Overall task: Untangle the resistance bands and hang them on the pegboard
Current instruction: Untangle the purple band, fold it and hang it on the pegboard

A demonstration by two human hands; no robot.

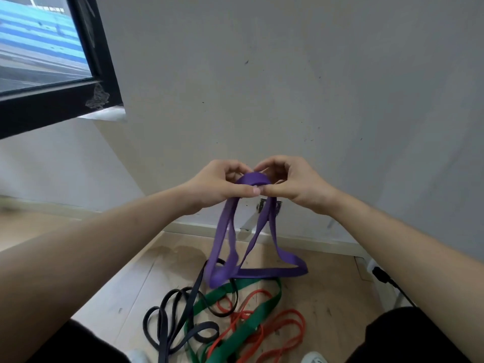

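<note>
Two bare forearms reach forward from the bottom corners and meet in the middle of the view. The left hand [222, 184] and the right hand [290, 182] are side by side at the same height, their thumb tips nearly touching. Both hands are curled. Each grips the top of a purple band [267, 272] with the thumb below and the bent fingers arched over it.

The top of the purple band shows as a short, wide arch between the two hands. From there its flat strands hang down in long, twisted loops. The lowest loops reach the floor [327, 297], where one strand runs sideways to the right.

Directly below the hands, a tangled heap of other bands lies on the pale wooden floor, just under the purple band's lower loops. A dark navy band [195, 289] lies to the left, with one strand running up beside the bottom of the purple loops. A wide green band [262, 310] crosses the middle, and a thin red band [302, 327] coils to the right.

Behind the hands stands a plain grey wall [288, 87], marked with small dark specks. A small metal bracket [262, 205] on the wall shows between the hanging purple strands. A black-framed window [39, 43] fills the upper left corner.
</note>
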